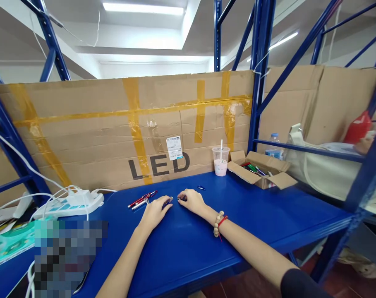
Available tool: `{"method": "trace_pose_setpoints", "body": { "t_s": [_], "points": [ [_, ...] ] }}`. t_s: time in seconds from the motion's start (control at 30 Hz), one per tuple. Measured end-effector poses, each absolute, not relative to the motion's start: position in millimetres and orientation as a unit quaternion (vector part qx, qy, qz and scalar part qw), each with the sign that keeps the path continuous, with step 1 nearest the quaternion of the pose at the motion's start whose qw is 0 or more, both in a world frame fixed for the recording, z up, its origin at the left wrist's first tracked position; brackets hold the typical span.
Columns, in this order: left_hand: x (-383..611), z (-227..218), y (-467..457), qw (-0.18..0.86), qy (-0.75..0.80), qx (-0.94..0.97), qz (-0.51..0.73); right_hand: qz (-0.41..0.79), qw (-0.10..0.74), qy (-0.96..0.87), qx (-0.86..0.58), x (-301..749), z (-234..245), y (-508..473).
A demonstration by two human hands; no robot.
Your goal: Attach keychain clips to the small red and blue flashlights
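Observation:
My left hand (154, 212) is closed around a short dark pen piece (167, 202) with a shiny silver end, low over the blue tabletop. A small gap to its right, my right hand (192, 201) has its fingertips pinched together. A small dark bit shows at those fingertips, too small to name. Touching or close beside my left hand lie a red pen (142, 199) and a silver pen (140, 204), side by side. Beyond my right hand a small dark blue pen part (201, 188) rests on the table.
An open cardboard box (262, 169) of pens stands at the back right, beside a plastic cup (221, 161) with a straw. White power strips (71, 203) with cables lie at left, behind a pixelated area. A cardboard panel (97, 145) and blue posts (257, 78) bound the table (237, 225).

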State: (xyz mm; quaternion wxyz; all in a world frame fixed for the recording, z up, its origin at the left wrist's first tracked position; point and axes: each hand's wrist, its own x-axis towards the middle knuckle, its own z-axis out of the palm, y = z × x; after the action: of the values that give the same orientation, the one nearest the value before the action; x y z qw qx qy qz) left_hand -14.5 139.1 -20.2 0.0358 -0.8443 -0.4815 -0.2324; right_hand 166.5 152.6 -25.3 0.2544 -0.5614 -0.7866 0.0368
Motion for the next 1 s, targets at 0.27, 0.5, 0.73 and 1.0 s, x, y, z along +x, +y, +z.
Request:
{"method": "trace_pose_setpoints", "body": {
  "t_s": [0.27, 0.5, 0.73, 1.0],
  "points": [
    [-13.7, -19.3, 141.3, 0.034, -0.479, -0.848, -0.224, 0.047, 0.249, -0.79, -0.559, 166.8, -29.3, 154.3],
    [-13.0, -21.7, 141.1, 0.038, -0.473, -0.848, -0.236, 0.054, 0.236, -0.79, -0.563, 166.3, -28.0, 151.3],
    [-12.9, -22.3, 139.9, 0.027, -0.482, -0.843, -0.237, 0.048, 0.189, -0.801, -0.565, 165.4, -23.2, 148.5],
    [-13.6, -23.2, 140.9, 0.025, -0.481, -0.843, -0.239, 0.052, 0.199, -0.799, -0.565, 164.8, -28.5, 153.3]
  ]
}}
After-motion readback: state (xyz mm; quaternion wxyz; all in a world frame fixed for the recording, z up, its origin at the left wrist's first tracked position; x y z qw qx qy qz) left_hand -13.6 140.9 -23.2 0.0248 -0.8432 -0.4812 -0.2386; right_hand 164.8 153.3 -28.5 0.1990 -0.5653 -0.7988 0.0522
